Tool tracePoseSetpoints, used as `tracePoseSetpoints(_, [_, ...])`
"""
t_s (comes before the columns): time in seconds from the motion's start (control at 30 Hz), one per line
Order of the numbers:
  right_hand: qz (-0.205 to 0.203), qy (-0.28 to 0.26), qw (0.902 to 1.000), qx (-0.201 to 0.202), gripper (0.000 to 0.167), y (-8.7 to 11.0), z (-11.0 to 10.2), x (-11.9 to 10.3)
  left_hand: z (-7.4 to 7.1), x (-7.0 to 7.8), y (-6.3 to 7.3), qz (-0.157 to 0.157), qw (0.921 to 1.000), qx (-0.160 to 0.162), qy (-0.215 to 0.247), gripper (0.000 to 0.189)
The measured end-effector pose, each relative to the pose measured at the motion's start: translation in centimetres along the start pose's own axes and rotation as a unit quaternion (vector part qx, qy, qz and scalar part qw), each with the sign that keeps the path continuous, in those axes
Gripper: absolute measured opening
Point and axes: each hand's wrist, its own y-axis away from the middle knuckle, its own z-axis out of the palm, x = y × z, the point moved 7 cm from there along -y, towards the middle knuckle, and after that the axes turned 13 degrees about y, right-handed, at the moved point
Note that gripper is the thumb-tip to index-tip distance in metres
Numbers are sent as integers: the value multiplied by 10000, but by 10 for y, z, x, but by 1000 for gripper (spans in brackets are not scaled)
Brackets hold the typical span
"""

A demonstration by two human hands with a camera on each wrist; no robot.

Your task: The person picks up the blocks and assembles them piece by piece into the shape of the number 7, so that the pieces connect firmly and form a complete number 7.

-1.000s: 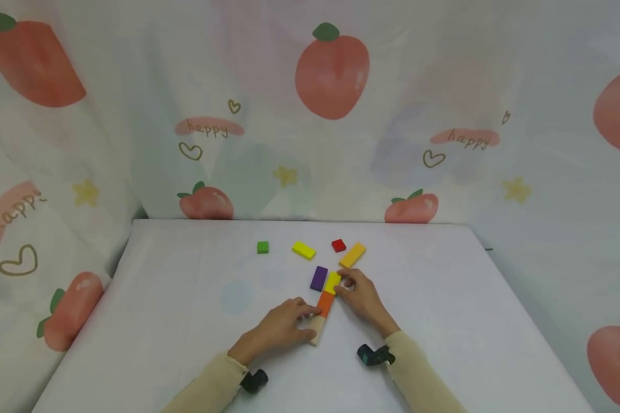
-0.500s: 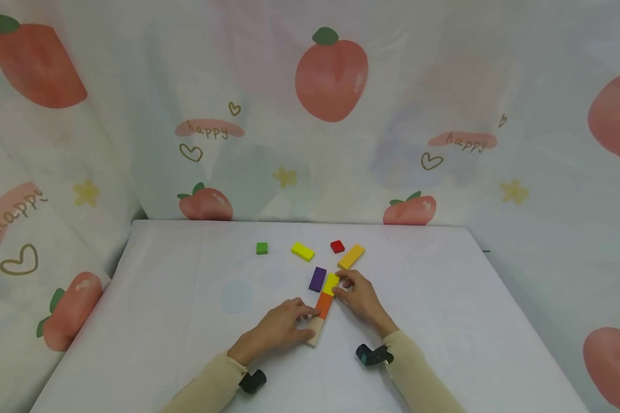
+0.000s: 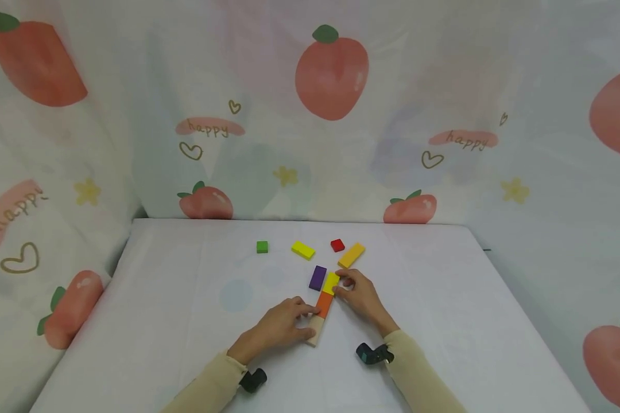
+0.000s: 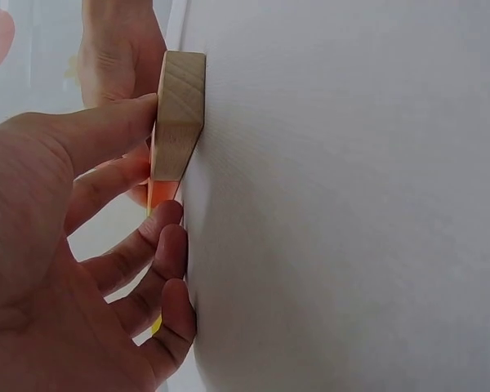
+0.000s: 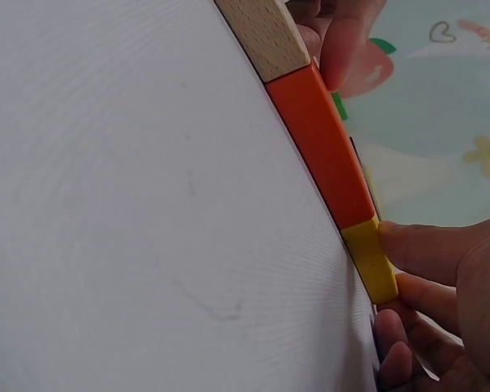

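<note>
Row of three blocks on the table (image 3: 444, 298), out ahead of you, end faces touching: wooden block (image 3: 317, 327) nearest you, orange block (image 3: 325, 304) in the middle, row's yellow block (image 3: 331, 283) farthest. Long axes run in one line, near end between 6 and 7 o'clock, far end between 12 and 1.

Your left hand (image 3: 280, 324) comes in from about 8 o'clock, fingertips aimed near 2. Grip loose and spread: thumb on the wooden block, forefinger at the orange block; left wrist view shows the other fingers slightly bent, hanging free of the wooden block.

Your right hand (image 3: 360, 294) comes in from 5 o'clock, fingers aimed between 10 and 11. Grip narrow, a pinch on the row's yellow block: thumb near the orange joint, forefinger at the far end.

Around the row's yellow block: purple block (image 3: 317, 278) just beside at 9 to 10 o'clock, lying nearly parallel; amber block (image 3: 351, 256) between 1 and 2, its axis tilted toward 2; red block (image 3: 337, 245) at 12; loose yellow block (image 3: 303, 250) between 10 and 11, axis roughly 10 to 4; green block (image 3: 262, 247) well apart at 10.

Printed curtain (image 3: 336, 172) behind, at 12.
</note>
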Motion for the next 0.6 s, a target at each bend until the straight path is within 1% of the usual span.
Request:
tracePoseSetpoints(0.1, [0,-26,10000,30,40,0,2,-1,0,-2,0,-35,10000,-60,2,48])
tracePoseSetpoints(0.27, [-73,-70,9999,-39,40,1,7,0,0,-5,2,-143,9998,-124,-15,49])
tracePoseSetpoints(0.37, [-49,-112,9999,-51,40,1,7,0,-1,-4,3,-110,9999,-126,27,49])
tracePoseSetpoints(0.47, [42,-129,9999,-58,40,1,5,2,0,-3,1,-75,9998,-168,54,49])
tracePoseSetpoints(0.6, [-2,-72,9999,-70,41,0,2,1,0,-2,-4,-134,9998,-172,-14,50])
